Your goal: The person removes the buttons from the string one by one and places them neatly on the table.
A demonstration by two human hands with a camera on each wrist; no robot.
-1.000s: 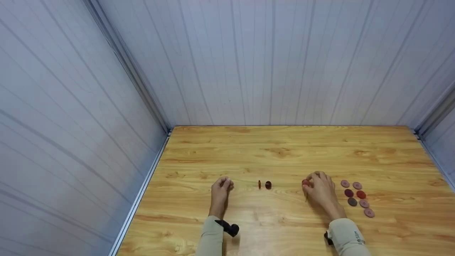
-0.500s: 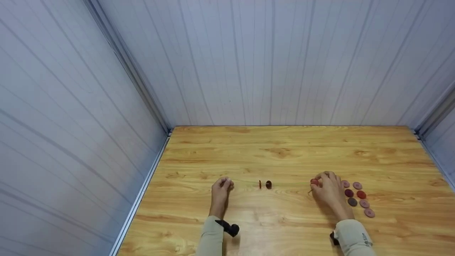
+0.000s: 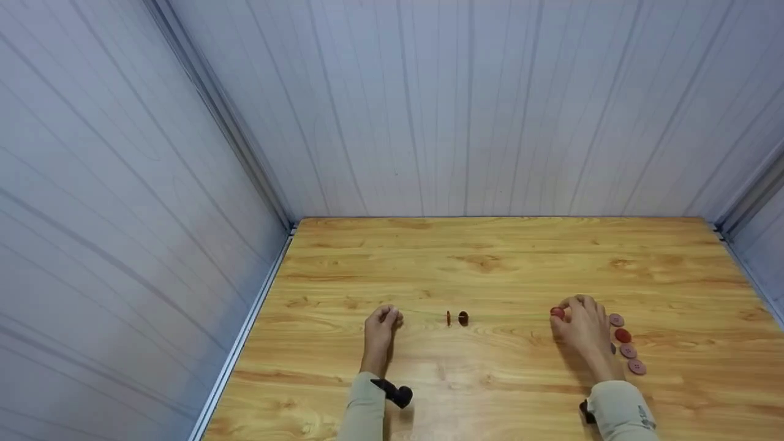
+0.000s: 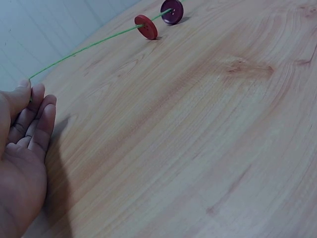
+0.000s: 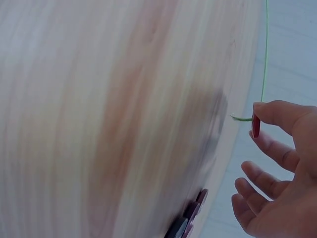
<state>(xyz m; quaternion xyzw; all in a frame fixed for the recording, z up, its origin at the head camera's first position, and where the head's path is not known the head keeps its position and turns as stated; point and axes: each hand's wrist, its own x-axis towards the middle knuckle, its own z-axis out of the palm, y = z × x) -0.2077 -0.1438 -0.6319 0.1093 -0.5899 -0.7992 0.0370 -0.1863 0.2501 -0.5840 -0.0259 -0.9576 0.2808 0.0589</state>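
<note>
My left hand pinches one end of a thin green string between thumb and forefinger. Along the string hang a red button and a dark purple button, both standing on edge and a little apart. At the right, my right hand pinches another red button between thumb and forefinger, its other fingers loosely bent. From that button the string runs off toward the left hand, and a short green tail pokes out beside it in the right wrist view.
Loose buttons lie right of and below the right hand: a red one, a pink one, two more pink ones nearer the front, and a dark one partly hidden. The wooden table meets pale panel walls at the back and sides.
My right hand has moved rightward with the red button, stretching farther from the left hand, and now covers some loose buttons. The left hand and the two buttons on the string have barely moved.
</note>
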